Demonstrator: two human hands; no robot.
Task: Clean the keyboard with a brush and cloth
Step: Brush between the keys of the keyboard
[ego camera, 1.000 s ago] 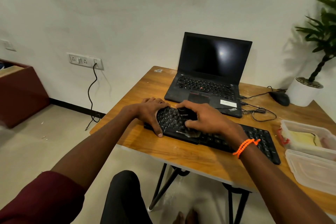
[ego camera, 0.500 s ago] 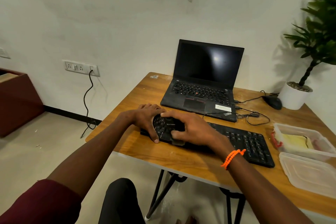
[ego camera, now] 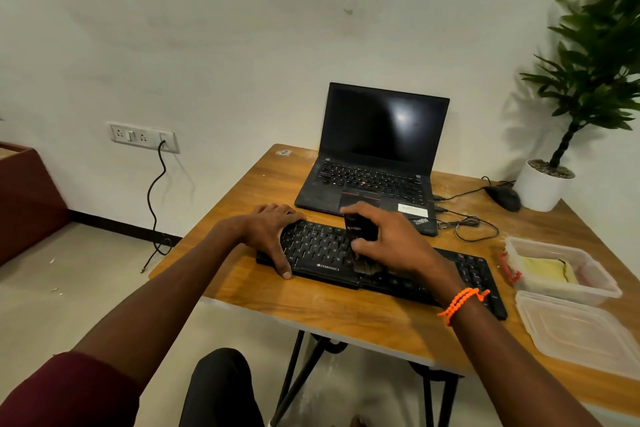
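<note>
On the table [ego camera: 346, 308] the keyboard [ego camera: 322, 253] lies in front of the laptop [ego camera: 374, 163], and I have my left hand [ego camera: 270, 236] pressing down on its left end, fingers spread flat and thumb hooked over the near edge. My right hand [ego camera: 391, 239] has its fingers clamped on the brush [ego camera: 360, 229], bristles down on the keys near the middle. Half a second ago the brush was close by my left hand; it has since slid rightward, so I judge the left block of keys is swept and the right half comes next. The cloth [ego camera: 545, 270] appears to lie untouched in the tub [ego camera: 602, 288] at the right, so wiping is not yet begun.
</note>
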